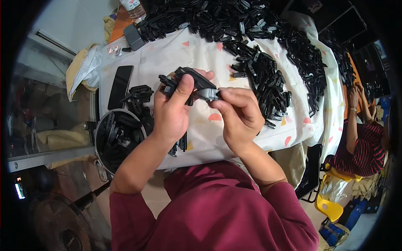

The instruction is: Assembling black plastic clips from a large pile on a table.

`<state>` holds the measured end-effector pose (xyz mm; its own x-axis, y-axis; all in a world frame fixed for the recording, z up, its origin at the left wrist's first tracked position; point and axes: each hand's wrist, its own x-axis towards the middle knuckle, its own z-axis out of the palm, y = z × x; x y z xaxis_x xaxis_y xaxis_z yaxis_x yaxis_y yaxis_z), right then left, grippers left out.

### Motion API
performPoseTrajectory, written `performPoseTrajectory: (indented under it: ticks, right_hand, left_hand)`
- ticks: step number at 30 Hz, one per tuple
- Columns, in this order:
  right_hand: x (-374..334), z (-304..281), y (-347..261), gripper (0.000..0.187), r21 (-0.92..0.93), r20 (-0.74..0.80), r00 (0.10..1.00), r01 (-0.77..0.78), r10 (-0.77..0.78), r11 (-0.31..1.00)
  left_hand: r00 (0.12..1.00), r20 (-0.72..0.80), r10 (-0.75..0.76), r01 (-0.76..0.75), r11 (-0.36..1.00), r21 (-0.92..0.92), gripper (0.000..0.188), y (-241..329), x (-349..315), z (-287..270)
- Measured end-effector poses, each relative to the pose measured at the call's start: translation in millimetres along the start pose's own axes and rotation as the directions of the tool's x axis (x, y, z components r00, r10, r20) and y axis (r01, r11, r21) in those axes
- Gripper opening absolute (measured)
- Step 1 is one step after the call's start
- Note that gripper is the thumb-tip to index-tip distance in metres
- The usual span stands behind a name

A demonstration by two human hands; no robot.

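Note:
Above the near part of the table, my left hand [172,115] is closed around a long black plastic part [196,79], its thumb pressed across it. More small black pieces [166,85] stick out between that hand's fingers. At the right end of the black part is a grey plastic piece [207,94], tilted down. My right hand [243,113] pinches the tip of this end between thumb and forefinger. What exactly sits under those fingertips is hidden. Beneath and beside my left forearm lie loose black plastic parts [140,94], partly covered by the arm.
A round bin [97,140] full of black parts stands at the left edge. A dark phone [120,88] lies beyond it. Large heaps of black parts [264,79] cover the patterned tablecloth [201,142] at the back and right. A bottle [134,10] stands far left; another person [362,142] works at right.

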<state>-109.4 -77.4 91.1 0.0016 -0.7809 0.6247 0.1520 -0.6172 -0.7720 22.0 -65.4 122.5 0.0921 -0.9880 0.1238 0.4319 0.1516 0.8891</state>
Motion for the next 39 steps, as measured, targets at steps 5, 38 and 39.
performPoseTrajectory:
  ticks: [5, 38, 39]
  right_hand:
    - [8.8, 6.6, -6.0, 0.021, 0.219, 0.034, 0.947, -0.318, 0.319, 0.922]
    - [8.2, -0.6, -28.1, 0.031, 0.069, 0.062, 0.988, -0.148, 0.143, 0.987]
    - [14.3, 2.5, -30.5, 0.037, -0.016, 0.045, 0.989, -0.142, 0.142, 0.99]
  left_hand:
    - [0.995, -0.082, -0.051, 0.047, 0.998, -0.053, 0.035, -7.5, -1.2, 2.0]
    - [0.779, 0.379, 0.5, -0.627, 0.588, 0.512, 0.038, 16.2, -12.1, -2.0]
    - [0.803, 0.334, 0.495, -0.596, 0.653, 0.466, 0.031, 19.4, -11.9, 0.4]
